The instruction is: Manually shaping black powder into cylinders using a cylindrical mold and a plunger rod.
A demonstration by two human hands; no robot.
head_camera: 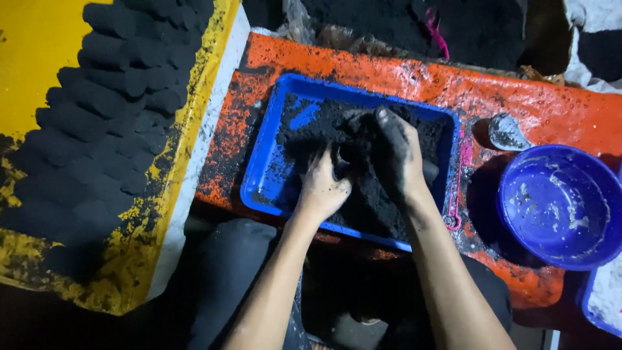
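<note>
Head view looks straight down on both my hands inside the blue tray (262,175), which sits on an orange board (505,97) speckled with black. My left hand (322,188) is curled around a small dark cylinder (341,160), gripping it from the near side so that its round end shows just above my knuckles. My right hand (396,155), coated in black powder (369,201), lies directly beside and partly over that cylinder, fingers bent down and pressing into the heap; whether it actually clasps the cylinder or only the loose powder against it, I cannot tell. The cylinder lies between my two hands, near the middle of the tray, bedded in the powder.

To my left, a yellow board (39,52) carries rows of black pressed cylinders (110,110) standing close together. To my right, well apart from my hands, a round blue bowl (564,207) smeared with white residue rests on the orange board, and a small grey scoop-like piece (506,133) lies just beyond its rim.
</note>
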